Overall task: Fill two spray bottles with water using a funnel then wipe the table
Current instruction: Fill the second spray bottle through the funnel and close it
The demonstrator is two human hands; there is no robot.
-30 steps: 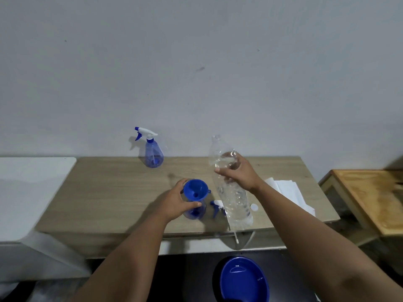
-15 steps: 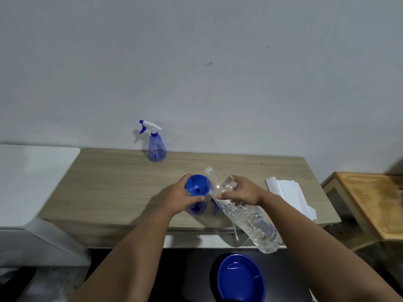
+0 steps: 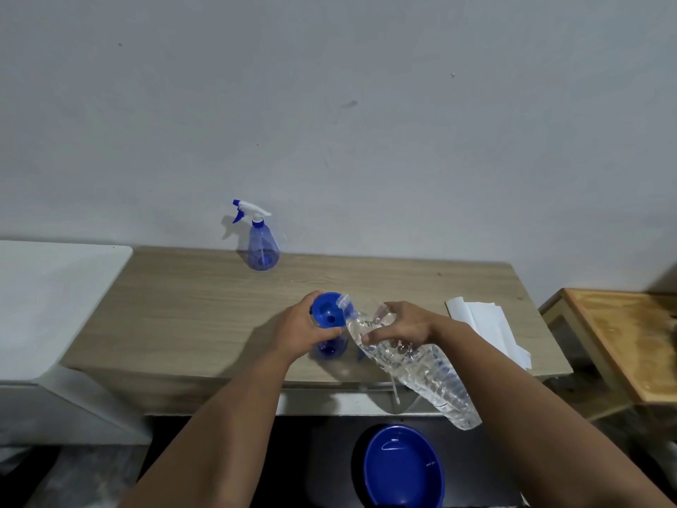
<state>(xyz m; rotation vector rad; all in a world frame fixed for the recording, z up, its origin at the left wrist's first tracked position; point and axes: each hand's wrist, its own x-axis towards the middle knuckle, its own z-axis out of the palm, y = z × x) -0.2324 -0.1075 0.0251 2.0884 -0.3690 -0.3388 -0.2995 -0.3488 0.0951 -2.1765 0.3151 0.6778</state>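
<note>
Thin water bottle (image 3: 410, 364) will buckle: keep your right hand (image 3: 401, 326) wrapped near the neck; left hand (image 3: 300, 333) grips funnel (image 3: 328, 309).

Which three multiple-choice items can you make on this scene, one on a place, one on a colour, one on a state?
1. Where does the capped spray bottle stand?
A. At the back of the table, near the wall
B. On the floor
C. On the white papers

2. What colour is the funnel?
A. Red
B. Blue
C. Yellow

3. How is the clear water bottle held?
A. Upright
B. Lying flat on the table
C. Tilted, mouth over the funnel

Answers:
1 A: the spray bottle stands by the wall on the table.
2 B: the funnel is blue.
3 C: the right hand tips the water bottle towards it.
</note>
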